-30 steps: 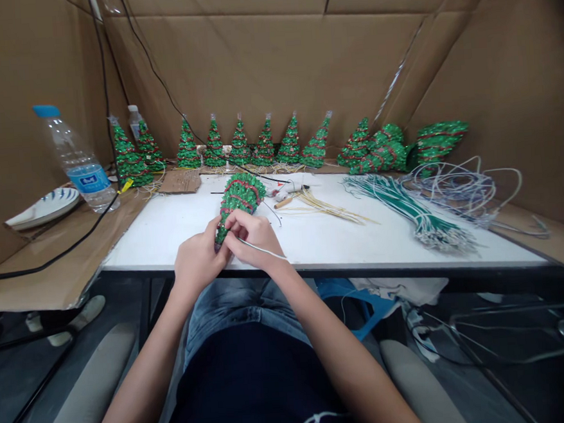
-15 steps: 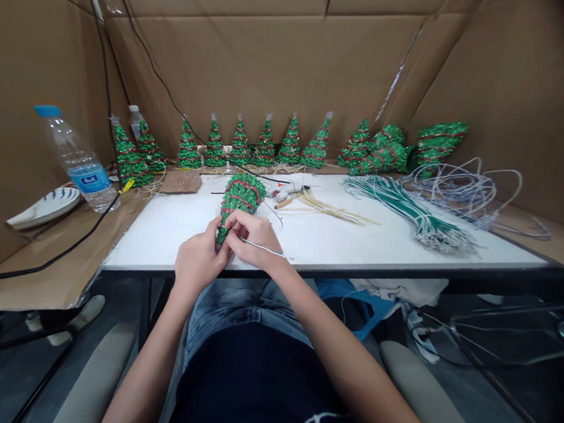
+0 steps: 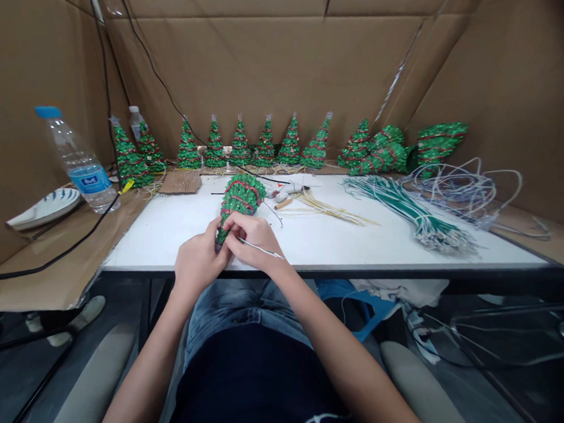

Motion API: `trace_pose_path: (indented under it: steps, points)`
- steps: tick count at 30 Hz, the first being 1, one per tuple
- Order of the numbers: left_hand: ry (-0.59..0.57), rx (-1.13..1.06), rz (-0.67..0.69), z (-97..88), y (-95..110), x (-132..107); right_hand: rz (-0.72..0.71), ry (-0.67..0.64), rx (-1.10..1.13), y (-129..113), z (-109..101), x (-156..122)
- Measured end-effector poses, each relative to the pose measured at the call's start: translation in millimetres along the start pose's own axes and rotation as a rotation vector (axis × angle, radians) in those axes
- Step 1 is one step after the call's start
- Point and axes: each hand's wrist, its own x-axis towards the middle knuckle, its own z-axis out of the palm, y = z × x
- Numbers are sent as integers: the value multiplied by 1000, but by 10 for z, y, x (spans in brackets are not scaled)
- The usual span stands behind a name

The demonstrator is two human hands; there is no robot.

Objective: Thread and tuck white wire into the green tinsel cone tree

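Observation:
A small green Christmas tree [image 3: 241, 195] with red garland lies tilted over the white board, its narrow tip toward me. My left hand [image 3: 199, 257] is closed around the tip end from the left. From the right, my right hand [image 3: 254, 239] pinches close to the same tip, holding a thin white wire [image 3: 260, 248] whose free length crosses the back of that hand. The wire's other end is hidden by my fingers. Just beyond the tree's right side lie a glue gun [image 3: 292, 189] and a bundle of pale yellow wires [image 3: 333, 209].
Several finished-looking trees [image 3: 215, 142] stand along the cardboard back wall, others lie at the right. A bunch of green wires [image 3: 407, 209] and a tangle of white wire [image 3: 474, 191] cover the board's right. At left are a water bottle [image 3: 86, 170] and a dish [image 3: 45, 207].
Both hands stay at the tree's tip, almost unmoved. The white wire's free end has shifted slightly over my right hand.

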Motion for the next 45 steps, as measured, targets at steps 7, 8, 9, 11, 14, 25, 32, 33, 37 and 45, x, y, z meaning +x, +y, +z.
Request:
trace_pose_path:
  steps: [7, 8, 9, 11, 14, 25, 32, 33, 37, 45]
  points:
    - [2, -6, 2, -13, 8, -1, 48, -12, 3, -14, 4, 13]
    - [2, -7, 0, -14, 8, 0, 56, -19, 4, -20, 1, 12]
    - [2, -7, 0, -14, 9, 2, 63, -28, 2, -23, -2, 12]
    - [2, -4, -1, -13, 9, 4, 70, -41, -2, -25, -6, 11]
    - [-1, 3, -6, -11, 10, 5, 68, -46, -4, -16, -5, 9]
    - [-8, 21, -15, -12, 21, -1, 84, -73, -63, -41, -23, -14]
    - [-10, 36, -22, -9, 24, -12, 87, -80, -72, -71, -43, -28]
    - [-12, 37, -23, -11, 25, -12, 87, -78, -69, -70, -42, -26]
    - [-15, 35, -25, -18, 23, -10, 90, -58, -50, -64, -38, -17]
    - [-15, 38, -30, -21, 26, -12, 90, -62, -21, -63, -41, -2]
